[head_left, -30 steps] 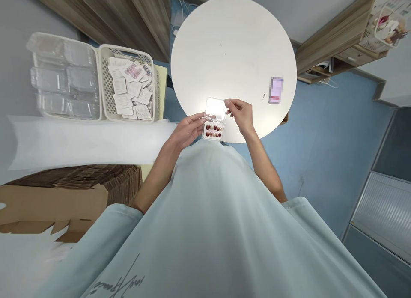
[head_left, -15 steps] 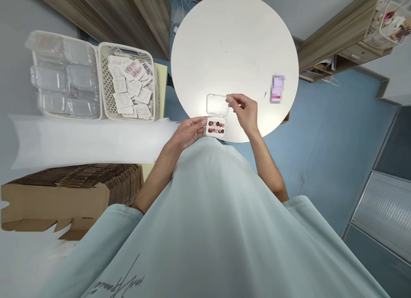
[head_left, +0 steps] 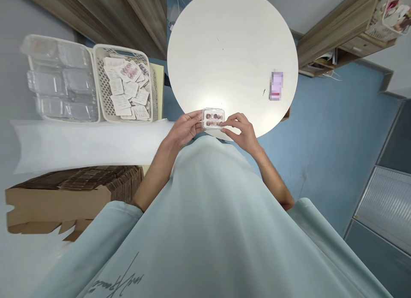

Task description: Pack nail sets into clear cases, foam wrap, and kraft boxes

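Observation:
A small clear plastic case (head_left: 213, 118) holding rows of dark red and pink press-on nails sits at the near edge of the round white table (head_left: 231, 54). Its lid is folded down over the nails. My left hand (head_left: 184, 129) grips the case's left side with curled fingers. On the right side, my right hand (head_left: 240, 129) pinches the case, thumb and fingers pressed against it.
A white basket (head_left: 126, 86) of packaged nail cards and a tray of clear empty cases (head_left: 58, 79) stand to the left. A cardboard box (head_left: 64, 195) of flat brown cartons lies lower left. A small purple item (head_left: 276, 86) rests at the table's right.
The case's lid was raised with my right hand on its corner; now it is folded down and my right hand has dropped onto the case's right side.

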Motion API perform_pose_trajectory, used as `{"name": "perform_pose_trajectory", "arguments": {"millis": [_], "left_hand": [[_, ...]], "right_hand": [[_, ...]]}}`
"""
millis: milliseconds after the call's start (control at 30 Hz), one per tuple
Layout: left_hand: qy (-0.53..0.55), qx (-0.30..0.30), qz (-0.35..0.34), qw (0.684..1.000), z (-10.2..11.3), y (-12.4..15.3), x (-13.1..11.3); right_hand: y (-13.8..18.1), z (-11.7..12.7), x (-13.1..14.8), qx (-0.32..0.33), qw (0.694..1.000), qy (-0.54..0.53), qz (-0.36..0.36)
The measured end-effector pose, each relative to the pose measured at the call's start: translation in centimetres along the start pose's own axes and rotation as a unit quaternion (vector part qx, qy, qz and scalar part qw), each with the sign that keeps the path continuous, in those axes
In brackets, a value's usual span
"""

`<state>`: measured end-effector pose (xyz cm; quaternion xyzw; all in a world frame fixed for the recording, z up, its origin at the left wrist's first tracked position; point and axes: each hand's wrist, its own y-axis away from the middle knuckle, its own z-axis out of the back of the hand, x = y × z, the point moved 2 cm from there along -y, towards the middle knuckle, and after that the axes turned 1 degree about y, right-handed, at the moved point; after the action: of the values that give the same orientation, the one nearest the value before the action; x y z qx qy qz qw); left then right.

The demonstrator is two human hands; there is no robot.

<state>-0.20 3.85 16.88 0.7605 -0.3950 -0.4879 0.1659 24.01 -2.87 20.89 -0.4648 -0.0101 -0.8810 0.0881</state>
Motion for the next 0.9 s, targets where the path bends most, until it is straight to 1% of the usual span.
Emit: {"name": "perform_pose_trajectory", "arguments": {"millis": [133,233,300,400,467,533,633,733,900], "left_hand": [[-0.007,0.008,-0.013,1.0,-0.2,0.0,-0.5],[-0.028,0.028,-0.026,0.999,-0.1,0.1,-0.9],[-0.041,0.042,-0.035,0.998,0.0,0.2,-1.0],[-0.05,0.046,-0.048,0.997,0.1,0.3,-1.1],[-0.057,0.045,-0.052,0.996,0.2,0.4,-1.1],[-0.065,0.044,-0.055,0.995,0.2,0.4,-1.0],[-0.075,0.049,-0.065,0.994,0.3,0.4,-0.9],[-0.093,0.045,-0.077,0.992,0.5,0.5,-0.6],[-0.164,-0.006,-0.089,0.982,1.6,0.7,0.5]], "right_hand": [[0.1,-0.4,-0.6,-0.001,1.0,0.028,0.012],[0.0,-0.4,-0.5,0.004,1.0,0.028,0.0],[-0.2,-0.3,-0.3,-0.005,0.999,0.009,-0.035],[-0.4,-0.4,-0.1,-0.036,0.988,-0.049,-0.142],[-0.6,-0.7,-0.1,-0.027,0.971,-0.104,-0.215],[-0.8,-1.3,0.0,0.003,0.952,-0.163,-0.26],[-0.9,-2.2,0.1,0.023,0.929,-0.224,-0.293],[-0.9,-2.7,-0.2,0.014,0.916,-0.251,-0.312],[-1.0,-3.2,-1.4,-0.006,0.91,-0.257,-0.327]]}}
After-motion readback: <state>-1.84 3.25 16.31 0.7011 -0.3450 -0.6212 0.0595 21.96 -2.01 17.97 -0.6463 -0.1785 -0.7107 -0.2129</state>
